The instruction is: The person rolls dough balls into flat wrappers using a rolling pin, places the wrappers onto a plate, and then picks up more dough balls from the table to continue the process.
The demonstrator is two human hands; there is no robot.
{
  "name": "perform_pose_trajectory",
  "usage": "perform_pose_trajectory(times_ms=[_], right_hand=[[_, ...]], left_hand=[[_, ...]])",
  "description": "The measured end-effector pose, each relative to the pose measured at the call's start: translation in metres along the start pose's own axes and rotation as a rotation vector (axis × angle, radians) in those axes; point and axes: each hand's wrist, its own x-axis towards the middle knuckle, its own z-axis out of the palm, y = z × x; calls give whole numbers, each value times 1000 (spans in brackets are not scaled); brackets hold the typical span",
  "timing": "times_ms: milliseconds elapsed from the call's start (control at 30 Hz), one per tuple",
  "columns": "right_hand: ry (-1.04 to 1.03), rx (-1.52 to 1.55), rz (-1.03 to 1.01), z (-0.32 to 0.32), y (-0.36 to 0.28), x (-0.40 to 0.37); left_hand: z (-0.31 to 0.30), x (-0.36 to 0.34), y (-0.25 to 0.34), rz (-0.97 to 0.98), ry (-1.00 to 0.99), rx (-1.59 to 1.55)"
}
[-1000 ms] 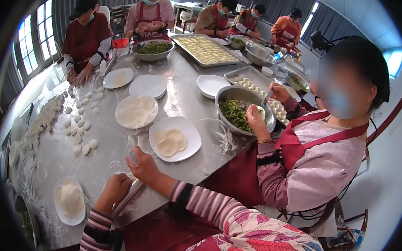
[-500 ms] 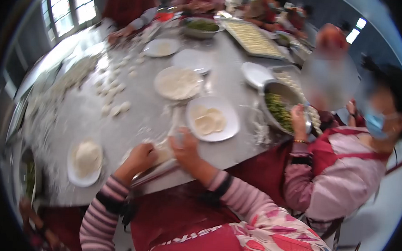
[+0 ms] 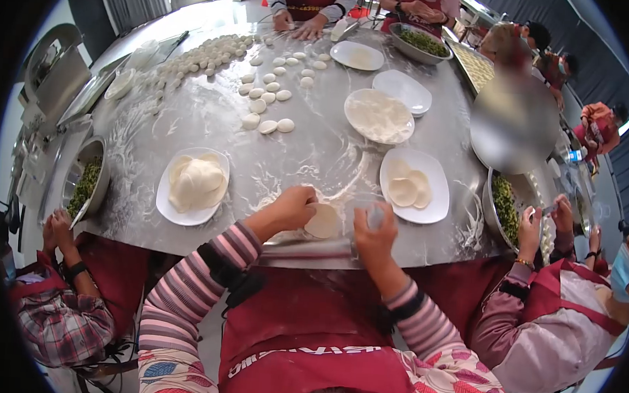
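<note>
My left hand [image 3: 297,207] pinches the edge of a thin round dough wrapper [image 3: 321,221], which lies at the table's near edge. To the right, my right hand [image 3: 375,231] is closed round something pale and partly hidden, perhaps a rolling pin's end; I cannot make it out. A white plate [image 3: 434,203] with flat wrappers [image 3: 409,189] stands beyond my right hand. Left of my left hand, another white plate [image 3: 163,201] bears a pile of dough wrappers [image 3: 197,182].
Small dough discs [image 3: 269,97] dot the floured steel table [image 3: 303,142]. Beyond are a floury plate [image 3: 379,116] and a bowl of green filling [image 3: 420,44]. Co-workers with bowls sit left [image 3: 67,304] and right [image 3: 557,316]; others stand across.
The view has turned left and steadied. My left hand now holds a wrapper's edge, and my right hand is farther from it.
</note>
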Motion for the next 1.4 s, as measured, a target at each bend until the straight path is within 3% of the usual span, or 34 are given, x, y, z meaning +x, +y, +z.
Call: perform_pose_trajectory(times_ms=[67,133,267,300,433,500,533,600,733,833,867,967,1033,1100,1167,1200,1267,1300,1367,1400], right_hand=[[-30,45,39,-2,-2,3],[-44,79,110,7,-2,3],[17,90,146,52,15,35],[7,135,164,54,15,40],[12,-25,-15,8,6,0],[-22,215,229,-13,-15,-7],[-19,218,238,-4,-9,-4],[50,-33,25,29,9,17],[-20,102,184,57,4,46],[-3,111,193,34,7,25],[34,42,20,24,13,11],[-28,193,167,-25,-16,-19],[-145,-15,-13,-42,-22,-34],[-20,193,147,-43,-36,-29],[-60,275,190,-41,-30,-33],[-89,328,261,-41,-27,-34],[-118,335,223,-41,-25,-29],[-131,329,207,-43,-26,-25],[-177,306,224,-45,-23,-26],[-175,315,223,-44,-22,-22]], left_hand=[[0,-5,-6,-36,-41,-90],[2,-14,10,76,-57,74],[7,7,11,41,91,36],[2,9,16,15,31,-1],[-2,2,3,-31,-55,34],[-6,-10,-4,11,-44,-63],[-6,-14,0,6,-50,-58],[-6,-22,12,46,-1,6],[-6,-7,-1,18,144,23],[-4,-15,4,21,28,89],[-2,-13,3,33,32,89],[-2,-1,-3,59,-60,-34],[-2,13,11,28,-117,-169],[6,32,35,117,-142,-244],[9,52,71,138,-189,-321],[10,64,78,139,-168,-316],[11,85,81,109,-119,-685],[8,95,69,112,-107,-682],[1,113,35,-54,323,-172],[-8,110,21,-61,437,-75]])
